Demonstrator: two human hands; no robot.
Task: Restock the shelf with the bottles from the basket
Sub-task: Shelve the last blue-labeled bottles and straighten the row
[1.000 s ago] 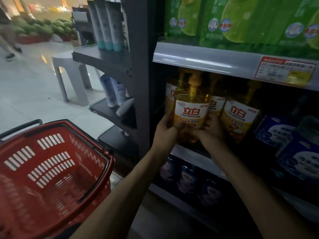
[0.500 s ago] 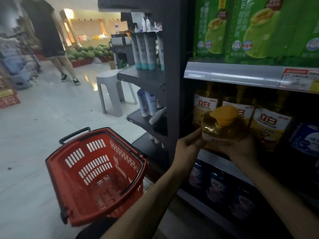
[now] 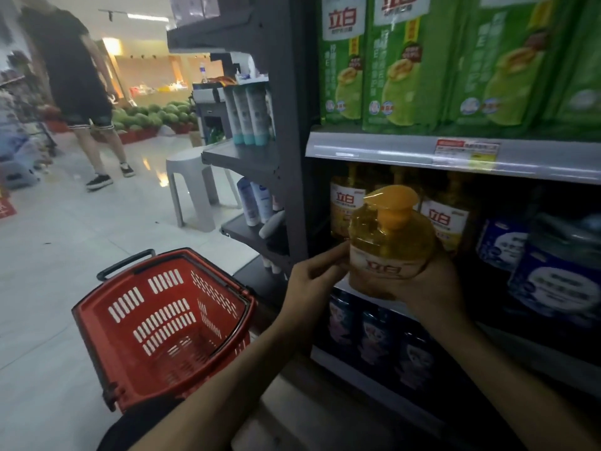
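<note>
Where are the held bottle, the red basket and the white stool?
held bottle (image 3: pixel 388 252), head view, amber body.
red basket (image 3: pixel 97 307), head view, left rim.
white stool (image 3: pixel 188 164), head view, seat top.

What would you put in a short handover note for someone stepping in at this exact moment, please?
Right hand: cups the yellow pump bottle from below, tilted, in front of the shelf.
Left hand: fingertips steady the bottle's side.
Red basket: on the floor to the left, no bottles visible inside.
Done: matching shelved bottles stand behind.
Left: stand this bottle upright beside them.
</note>
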